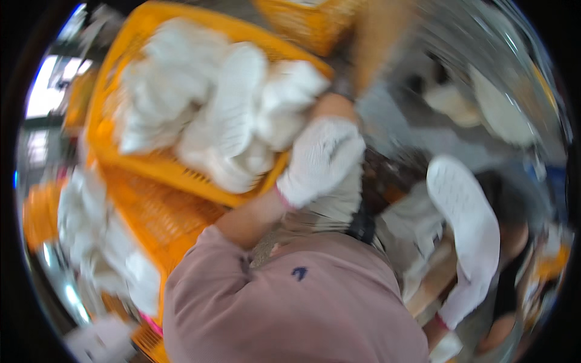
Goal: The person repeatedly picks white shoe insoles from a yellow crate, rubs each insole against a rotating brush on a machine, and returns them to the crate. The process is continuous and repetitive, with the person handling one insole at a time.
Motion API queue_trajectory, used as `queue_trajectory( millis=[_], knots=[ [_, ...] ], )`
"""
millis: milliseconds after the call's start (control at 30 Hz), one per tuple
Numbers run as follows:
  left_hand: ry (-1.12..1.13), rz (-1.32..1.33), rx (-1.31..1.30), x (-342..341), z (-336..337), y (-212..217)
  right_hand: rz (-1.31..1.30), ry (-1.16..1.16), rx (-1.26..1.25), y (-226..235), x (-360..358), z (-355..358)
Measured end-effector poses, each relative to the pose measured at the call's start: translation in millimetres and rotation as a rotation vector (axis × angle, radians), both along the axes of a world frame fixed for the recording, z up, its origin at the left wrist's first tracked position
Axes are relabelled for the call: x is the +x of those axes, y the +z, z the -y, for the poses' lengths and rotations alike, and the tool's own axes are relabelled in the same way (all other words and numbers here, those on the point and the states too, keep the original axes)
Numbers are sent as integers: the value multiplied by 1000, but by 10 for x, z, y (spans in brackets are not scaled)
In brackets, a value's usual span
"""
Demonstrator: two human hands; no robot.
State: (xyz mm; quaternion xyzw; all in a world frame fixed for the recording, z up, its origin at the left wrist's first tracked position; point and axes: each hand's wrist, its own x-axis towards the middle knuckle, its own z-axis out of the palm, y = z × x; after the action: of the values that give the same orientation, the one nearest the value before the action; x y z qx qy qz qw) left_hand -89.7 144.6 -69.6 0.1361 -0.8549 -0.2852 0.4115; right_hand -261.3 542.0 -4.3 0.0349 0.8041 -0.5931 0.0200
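In my right hand [469,296], which wears a white knit glove, is a white shoe sole [463,199]. The sole stands up from the fingers at the right, and small marks dot its upper part. My left hand [324,160], also in a white glove, is over my leg next to the yellow basket [181,175]. Its fingers look curled in, and I cannot make out whether anything is inside them. White shoe soles [236,100] fill the basket in rows and loose pieces. The picture is smeared by motion.
Below the full basket is another orange-yellow crate [157,224]. More white pieces [103,236] are heaped at the left. Another yellow crate [315,21] stands at the far side. Clear plastic sheeting [484,54] with pale pieces lies at the far right.
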Motion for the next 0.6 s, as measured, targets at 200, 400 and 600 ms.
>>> queue_trajectory(
  millis=[200, 400, 600],
  knots=[
    [-495, 103, 2252, -1868, -1324, -435, -245, 370, 522, -162, 407, 339],
    [-559, -121, 1720, -2884, -1280, -485, -328, 233, 352, -13, -36, 1057],
    [-116, 342, 1726, -3048, -259, -770, -538, 304, 229, -246, -1382, 1601]
  ],
)
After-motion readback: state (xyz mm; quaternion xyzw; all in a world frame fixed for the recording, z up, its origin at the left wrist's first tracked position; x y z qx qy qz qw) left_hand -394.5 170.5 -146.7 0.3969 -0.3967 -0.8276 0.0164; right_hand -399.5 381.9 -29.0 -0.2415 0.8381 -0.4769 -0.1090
